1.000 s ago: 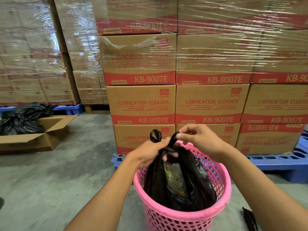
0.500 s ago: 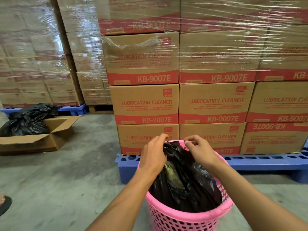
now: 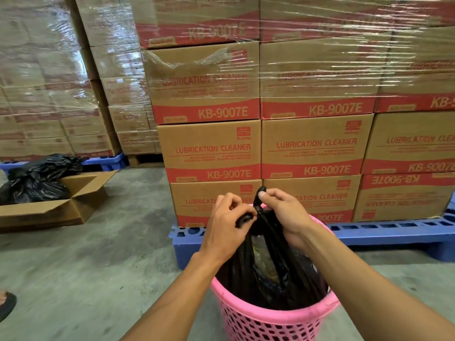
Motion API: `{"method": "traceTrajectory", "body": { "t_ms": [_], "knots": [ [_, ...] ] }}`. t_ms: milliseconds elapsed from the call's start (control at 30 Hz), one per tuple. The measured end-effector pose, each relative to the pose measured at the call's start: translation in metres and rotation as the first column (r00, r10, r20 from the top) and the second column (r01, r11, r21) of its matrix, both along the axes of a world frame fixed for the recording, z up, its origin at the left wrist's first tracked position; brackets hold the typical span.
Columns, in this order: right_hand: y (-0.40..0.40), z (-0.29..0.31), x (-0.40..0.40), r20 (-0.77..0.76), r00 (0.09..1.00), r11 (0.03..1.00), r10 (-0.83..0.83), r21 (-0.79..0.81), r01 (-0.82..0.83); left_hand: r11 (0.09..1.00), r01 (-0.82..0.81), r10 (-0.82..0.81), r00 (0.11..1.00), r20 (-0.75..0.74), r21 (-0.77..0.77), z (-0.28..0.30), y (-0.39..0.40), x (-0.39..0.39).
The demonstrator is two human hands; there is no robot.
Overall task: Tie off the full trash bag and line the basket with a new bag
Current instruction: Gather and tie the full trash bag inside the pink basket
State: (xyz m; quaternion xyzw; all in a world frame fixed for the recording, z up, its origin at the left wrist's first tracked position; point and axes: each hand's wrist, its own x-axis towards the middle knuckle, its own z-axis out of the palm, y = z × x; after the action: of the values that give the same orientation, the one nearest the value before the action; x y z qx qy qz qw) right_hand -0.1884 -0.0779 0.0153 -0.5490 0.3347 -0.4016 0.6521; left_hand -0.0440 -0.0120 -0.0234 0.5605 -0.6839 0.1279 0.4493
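A pink plastic mesh basket [image 3: 270, 321] stands on the concrete floor in front of me. Inside it sits a full black trash bag [image 3: 278, 274] with its top drawn up above the rim. My left hand [image 3: 226, 227] pinches one black handle strip at the bag's neck. My right hand [image 3: 283, 212] grips the other strip, whose end sticks up past my thumb. The two hands almost touch over the far side of the basket. No new bag shows in this view.
Shrink-wrapped cartons [image 3: 315, 143] labelled Lubrication Cleaner are stacked on a blue pallet [image 3: 384, 232] right behind the basket. At left an open cardboard box [image 3: 61, 205] holds tied black bags [image 3: 37, 178]. A sandalled foot [image 3: 6, 303] shows at the left edge.
The hands dipped to the bag's mouth and gathered it, then rose again with the handle strips pulled up together. The view has moved closer to the basket.
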Motion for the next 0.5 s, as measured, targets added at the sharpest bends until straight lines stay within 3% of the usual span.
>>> {"method": "traceTrajectory", "body": {
  "t_ms": [133,267,367,500],
  "knots": [
    [-0.004,0.005,-0.001,0.085,0.996,0.997,0.025,0.064,-0.03,0.971,0.158,-0.133,0.98,-0.147,0.178,0.009,0.001,0.004],
    [-0.022,-0.007,0.0,0.043,0.999,0.993,-0.032,0.116,0.027,0.929,0.164,-0.14,0.986,-0.094,0.332,0.016,0.005,0.012],
    [-0.046,-0.037,-0.012,-0.185,0.957,0.97,-0.224,0.047,0.237,0.826,0.113,-0.086,0.993,-0.076,0.552,0.003,0.019,0.031],
    [-0.077,-0.086,-0.034,-0.564,0.748,0.937,-0.35,-0.204,0.285,0.683,0.099,-0.059,0.995,-0.08,0.724,-0.004,0.039,0.059]
  ]
}}
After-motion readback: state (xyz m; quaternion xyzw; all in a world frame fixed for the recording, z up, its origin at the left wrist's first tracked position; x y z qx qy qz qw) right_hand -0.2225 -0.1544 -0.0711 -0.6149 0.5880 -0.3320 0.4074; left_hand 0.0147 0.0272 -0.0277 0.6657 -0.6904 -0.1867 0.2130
